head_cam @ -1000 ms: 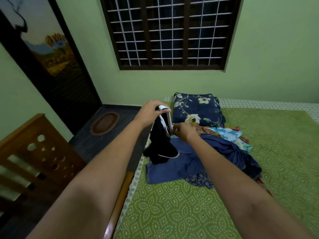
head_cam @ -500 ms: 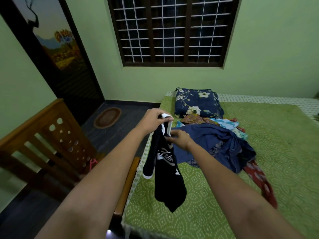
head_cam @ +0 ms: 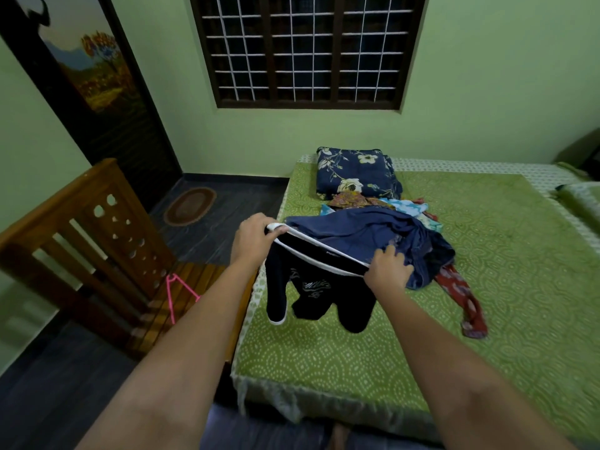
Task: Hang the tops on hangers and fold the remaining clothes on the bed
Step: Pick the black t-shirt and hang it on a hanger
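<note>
I hold a black top (head_cam: 311,287) with white trim and a white print stretched between both hands above the near left part of the green bed (head_cam: 373,362). My left hand (head_cam: 255,240) grips one end of its white-edged opening, my right hand (head_cam: 388,271) grips the other end. The sleeves and body hang down over the sheet. Behind it lies a heap of clothes: a dark blue garment (head_cam: 373,235), a light blue piece (head_cam: 406,207), a patterned brown piece (head_cam: 349,199) and a red patterned cloth (head_cam: 464,300). A pink hanger (head_cam: 177,290) lies on the wooden chair seat to the left.
A blue floral pillow (head_cam: 354,170) sits at the bed's far end under the barred window (head_cam: 308,50). A wooden chair (head_cam: 97,235) stands left of the bed. An oval mat (head_cam: 190,206) lies on the dark floor by the door (head_cam: 87,76).
My hands have moved apart, spreading the black top's opening wide where it hung bunched before. The view has pulled back and down, bringing the bed's near edge and the pink hanger into sight.
</note>
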The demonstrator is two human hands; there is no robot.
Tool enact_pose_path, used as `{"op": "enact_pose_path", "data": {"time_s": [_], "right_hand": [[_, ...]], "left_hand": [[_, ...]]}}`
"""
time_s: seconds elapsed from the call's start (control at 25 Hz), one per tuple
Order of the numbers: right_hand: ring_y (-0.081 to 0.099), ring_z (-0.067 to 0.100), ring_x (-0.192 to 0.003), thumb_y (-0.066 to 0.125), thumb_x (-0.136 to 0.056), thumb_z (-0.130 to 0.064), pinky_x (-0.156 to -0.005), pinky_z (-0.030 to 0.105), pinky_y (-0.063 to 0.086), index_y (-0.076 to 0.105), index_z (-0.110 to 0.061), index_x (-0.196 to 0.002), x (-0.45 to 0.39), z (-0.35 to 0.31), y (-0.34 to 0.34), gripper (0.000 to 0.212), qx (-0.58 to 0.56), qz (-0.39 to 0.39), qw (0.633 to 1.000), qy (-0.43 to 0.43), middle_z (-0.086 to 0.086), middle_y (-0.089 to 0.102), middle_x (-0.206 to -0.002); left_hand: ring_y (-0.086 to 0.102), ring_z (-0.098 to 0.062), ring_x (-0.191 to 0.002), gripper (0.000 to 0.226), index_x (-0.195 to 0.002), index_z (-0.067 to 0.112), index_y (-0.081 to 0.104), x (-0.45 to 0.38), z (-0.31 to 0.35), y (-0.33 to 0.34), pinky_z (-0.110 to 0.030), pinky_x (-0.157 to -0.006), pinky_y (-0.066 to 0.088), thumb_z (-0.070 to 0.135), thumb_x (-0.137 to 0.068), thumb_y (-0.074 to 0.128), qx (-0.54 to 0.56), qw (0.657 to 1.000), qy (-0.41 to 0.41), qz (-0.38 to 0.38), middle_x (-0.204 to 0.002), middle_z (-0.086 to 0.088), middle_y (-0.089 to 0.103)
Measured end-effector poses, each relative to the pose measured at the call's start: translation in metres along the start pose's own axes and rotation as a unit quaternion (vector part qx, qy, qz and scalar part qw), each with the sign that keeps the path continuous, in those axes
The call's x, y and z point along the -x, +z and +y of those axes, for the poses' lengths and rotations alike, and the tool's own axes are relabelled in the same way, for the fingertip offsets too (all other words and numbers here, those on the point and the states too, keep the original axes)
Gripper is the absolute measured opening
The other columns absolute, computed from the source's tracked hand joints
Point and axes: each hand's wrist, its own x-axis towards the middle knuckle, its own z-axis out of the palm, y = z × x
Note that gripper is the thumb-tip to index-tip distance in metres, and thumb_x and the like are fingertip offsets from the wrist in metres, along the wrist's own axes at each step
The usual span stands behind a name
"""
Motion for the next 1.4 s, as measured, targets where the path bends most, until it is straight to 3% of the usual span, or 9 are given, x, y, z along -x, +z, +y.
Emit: {"op": "enact_pose_path", "data": {"time_s": [0.12,0.24,0.4,0.56,0.72,0.88,1.04,1.2,1.4], "right_hand": [[0.05,0.033,-0.106,0.045,-0.096,-0.02,-0.086,0.043,0.044,0.05,-0.008,-0.118,0.005,0.028,0.016,0.026,-0.023,-0.082,0.996,0.036,0.013,0.049,-0.117],[0.053,0.026,-0.076,0.046,-0.094,-0.013,-0.073,0.035,0.047,0.052,-0.004,-0.096,0.003,0.042,0.02,0.011,-0.026,-0.231,0.971,0.054,0.01,0.048,-0.076],[0.062,0.027,-0.077,0.041,-0.099,-0.016,-0.09,0.036,0.053,0.052,0.006,-0.087,-0.022,0.049,0.008,0.027,-0.061,-0.334,0.935,0.105,0.014,0.067,-0.067],[0.05,0.012,-0.039,0.04,-0.1,-0.018,-0.054,0.024,0.046,0.058,0.001,-0.086,-0.082,0.044,-0.026,0.03,-0.084,-0.366,0.918,0.126,0.004,0.06,-0.044],[0.048,0.01,-0.029,0.032,-0.102,-0.017,-0.034,0.02,0.036,0.05,0.0,-0.078,-0.157,0.032,-0.037,0.034,-0.211,-0.363,0.891,0.17,0.004,0.057,-0.041],[0.06,0.02,-0.085,0.05,-0.098,-0.022,-0.069,0.03,0.045,0.051,-0.008,-0.112,-0.211,0.012,-0.015,0.02,-0.407,-0.288,0.849,0.175,0.006,0.06,-0.101],[0.049,0.024,-0.094,0.052,-0.094,-0.017,-0.08,0.036,0.043,0.049,-0.002,-0.132,-0.231,-0.013,0.028,0.04,-0.394,-0.305,0.85,0.172,0.016,0.051,-0.133],[0.048,0.027,-0.113,0.05,-0.097,-0.012,-0.085,0.034,0.041,0.048,-0.006,-0.129,-0.239,-0.09,0.067,0.033,-0.336,-0.356,0.867,0.093,0.008,0.046,-0.129],[0.047,0.021,-0.078,0.047,-0.099,-0.022,-0.074,0.033,0.04,0.045,-0.015,-0.091,-0.216,-0.247,0.126,0.011,-0.245,-0.443,0.862,0.008,0.007,0.045,-0.092]], "left_hand": [[0.058,-0.028,-0.094,0.033,-0.1,0.011,0.07,0.019,-0.011,0.013,-0.039,-0.077,0.044,0.041,-0.088,0.064,-0.057,0.996,-0.073,-0.002,-0.102,-0.01,0.057],[0.062,-0.032,-0.102,0.032,-0.101,0.011,0.069,0.035,-0.026,0.029,-0.035,-0.079,0.048,0.037,-0.082,0.071,-0.209,0.954,-0.099,-0.191,-0.107,-0.012,0.064],[0.067,-0.028,-0.098,0.03,-0.104,0.008,0.067,0.026,-0.027,0.042,-0.034,-0.082,0.054,0.022,-0.078,0.075,-0.294,0.896,-0.085,-0.322,-0.108,-0.01,0.067],[0.072,-0.02,-0.063,0.013,-0.083,0.004,0.072,-0.035,-0.024,0.056,-0.036,-0.067,0.061,0.001,-0.077,0.062,-0.108,0.933,-0.212,-0.271,-0.077,-0.013,0.073],[0.071,-0.024,-0.066,0.017,-0.095,0.002,0.069,-0.107,-0.023,0.102,-0.037,-0.063,0.061,0.005,-0.084,0.056,0.08,0.925,-0.313,-0.2,-0.093,-0.017,0.071],[0.058,-0.029,-0.104,0.026,-0.114,0.001,0.062,-0.154,-0.027,0.156,-0.029,-0.08,0.046,0.013,-0.098,0.046,0.142,0.935,-0.289,-0.149,-0.111,-0.013,0.062],[0.052,-0.028,-0.118,0.034,-0.128,0.004,0.053,-0.151,-0.072,0.169,-0.027,-0.088,0.042,0.018,-0.097,0.052,0.129,0.917,-0.32,-0.198,-0.121,-0.012,0.057],[0.056,-0.032,-0.116,0.039,-0.126,0.002,0.055,-0.124,-0.169,0.149,-0.036,-0.097,0.045,0.022,-0.093,0.059,0.102,0.89,-0.413,-0.161,-0.128,-0.018,0.058],[0.059,-0.033,-0.109,0.029,-0.117,-0.008,0.058,-0.067,-0.281,0.074,-0.035,-0.09,0.043,0.007,-0.093,0.057,0.116,0.854,-0.504,-0.051,-0.115,-0.023,0.062]]}}
